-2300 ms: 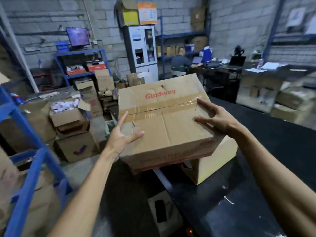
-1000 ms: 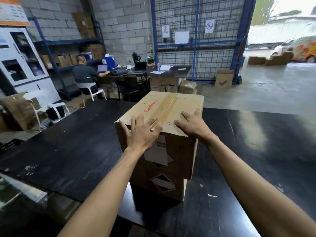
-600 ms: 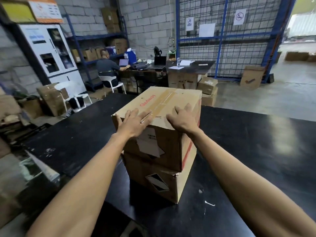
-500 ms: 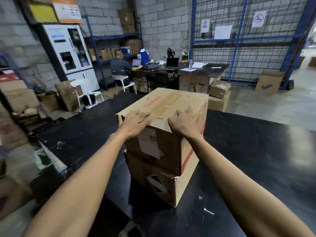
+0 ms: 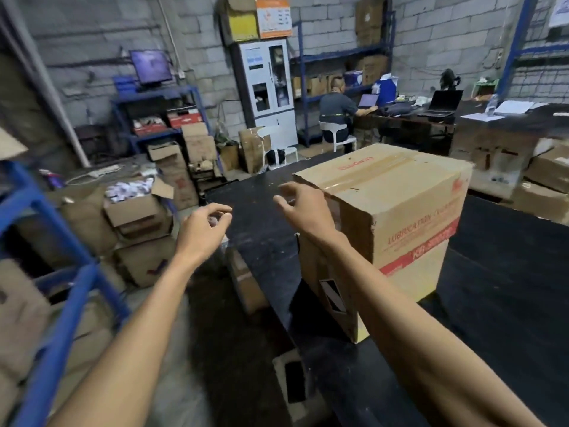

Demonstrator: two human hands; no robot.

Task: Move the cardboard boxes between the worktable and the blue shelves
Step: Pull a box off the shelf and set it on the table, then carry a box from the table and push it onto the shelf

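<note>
Two cardboard boxes stand stacked on the black worktable (image 5: 508, 288). The upper box (image 5: 400, 192), taped and printed in red, sits on the lower box (image 5: 335, 291). My right hand (image 5: 303, 208) hovers at the upper box's near left corner, fingers loosely curled, holding nothing. My left hand (image 5: 204, 229) hangs in the air left of the table, off the boxes, fingers loosely curled and empty. The blue shelf frame (image 5: 55, 272) rises at the left edge, with cardboard boxes inside it.
Several open and closed cartons (image 5: 138, 229) are piled on the floor left of the table. A small box (image 5: 246, 278) sits under the table edge. A person (image 5: 337, 109) sits at a desk at the back. More boxes (image 5: 545, 174) stand at far right.
Both hands have come off the top of the upper box and drawn back to the left. My view has swung left toward the blue shelves; the stacked boxes stay on the table.
</note>
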